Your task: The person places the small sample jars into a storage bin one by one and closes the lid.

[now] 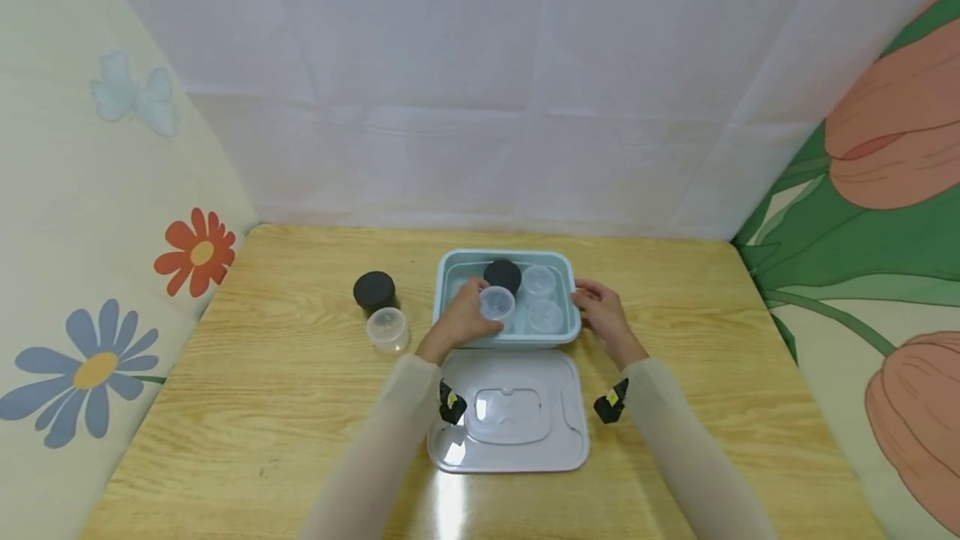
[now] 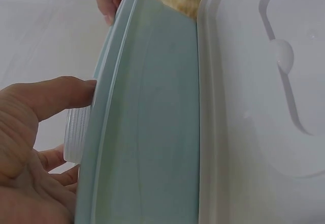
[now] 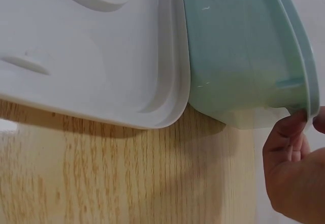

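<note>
The left hand's (image 1: 461, 317) thumb and fingers curve around a clear cup (image 1: 497, 304), gripping it at the tub's left half, mid-frame in the head view; whether its base touches the floor there I can't tell. The right hand (image 1: 606, 319) pinches the tub's (image 1: 525, 342) right rim. To handle this well, I'd keep the cup upright, hold it by its sides so the thumb clears the near rim, and let the right hand brace without tipping the tub. Around the cup sit a black jar (image 1: 502, 276), just above it, and two clear cups (image 1: 542, 317) to its right. A white lid (image 1: 510, 415) lies below, lower centre; left of centre stand a second black jar (image 1: 375, 292) and another clear cup (image 1: 387, 330).
</note>
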Demonstrator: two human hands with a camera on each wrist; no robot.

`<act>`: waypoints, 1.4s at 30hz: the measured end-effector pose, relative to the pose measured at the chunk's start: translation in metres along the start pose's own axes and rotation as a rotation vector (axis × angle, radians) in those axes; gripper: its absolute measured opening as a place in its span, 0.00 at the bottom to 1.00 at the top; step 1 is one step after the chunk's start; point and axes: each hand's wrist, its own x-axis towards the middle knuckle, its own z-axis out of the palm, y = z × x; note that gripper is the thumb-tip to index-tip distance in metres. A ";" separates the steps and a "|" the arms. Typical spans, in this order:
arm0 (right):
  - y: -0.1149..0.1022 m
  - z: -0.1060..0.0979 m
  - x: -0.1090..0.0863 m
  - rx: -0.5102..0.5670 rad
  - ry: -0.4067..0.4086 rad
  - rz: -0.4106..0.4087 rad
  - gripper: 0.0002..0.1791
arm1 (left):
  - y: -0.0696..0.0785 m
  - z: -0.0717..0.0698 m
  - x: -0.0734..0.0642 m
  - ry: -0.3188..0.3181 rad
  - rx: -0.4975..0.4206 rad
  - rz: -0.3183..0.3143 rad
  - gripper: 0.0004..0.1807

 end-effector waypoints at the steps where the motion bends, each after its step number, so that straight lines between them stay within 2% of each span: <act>1: 0.000 0.000 0.000 0.000 -0.001 -0.008 0.24 | 0.000 0.000 0.001 -0.004 -0.002 0.001 0.37; 11: 0.002 -0.001 0.003 -0.015 0.000 -0.004 0.24 | 0.006 0.002 0.003 -0.051 -0.006 -0.008 0.35; 24: 0.001 -0.001 0.001 -0.030 -0.003 0.000 0.24 | 0.004 0.001 0.008 -0.113 0.032 -0.080 0.35; 33: 0.000 0.000 0.001 -0.034 0.001 0.009 0.23 | 0.002 0.000 0.012 -0.131 0.088 -0.051 0.29; 37: 0.000 0.000 0.001 -0.035 0.000 0.011 0.23 | 0.003 -0.001 0.012 -0.140 0.111 -0.059 0.28; 41: 0.000 0.000 0.003 -0.036 0.001 0.013 0.24 | -0.004 -0.001 0.017 -0.164 0.120 -0.061 0.28; 42: 0.001 0.000 0.003 -0.035 0.003 0.016 0.23 | -0.017 0.004 0.024 -0.158 0.123 -0.025 0.28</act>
